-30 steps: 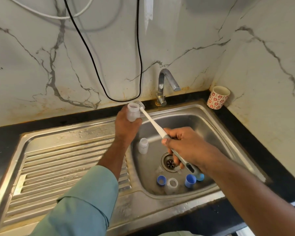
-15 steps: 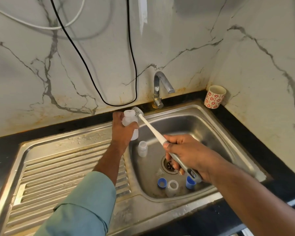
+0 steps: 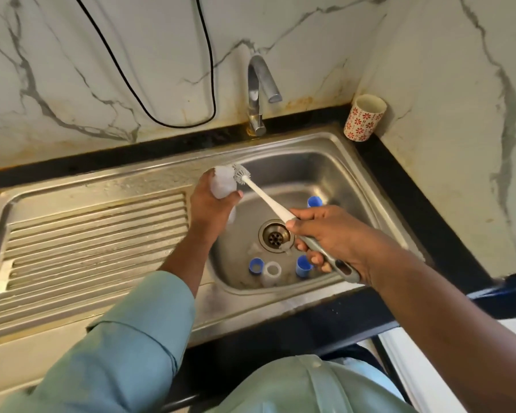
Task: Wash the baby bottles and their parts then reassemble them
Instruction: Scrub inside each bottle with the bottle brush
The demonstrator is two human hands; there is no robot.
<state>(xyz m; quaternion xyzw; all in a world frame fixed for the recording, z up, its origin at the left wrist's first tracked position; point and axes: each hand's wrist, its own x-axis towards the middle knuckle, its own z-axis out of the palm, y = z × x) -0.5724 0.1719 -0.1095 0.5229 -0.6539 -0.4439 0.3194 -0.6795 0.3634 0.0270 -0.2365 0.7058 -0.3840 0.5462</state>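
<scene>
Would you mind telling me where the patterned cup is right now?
In the head view, the patterned cup stands on the black counter in the back right corner, against the marble wall, right of the tap and behind the sink.

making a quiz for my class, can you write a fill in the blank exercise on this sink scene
1. The left hand grips a clear ____ above the sink.
2. The right hand holds a ____ by its handle.
3. The patterned cup stands in the corner to the ____ of the tap.
4. The parts lying near the drain include caps coloured ____.

Missing words: bottle; brush; right; blue
</scene>
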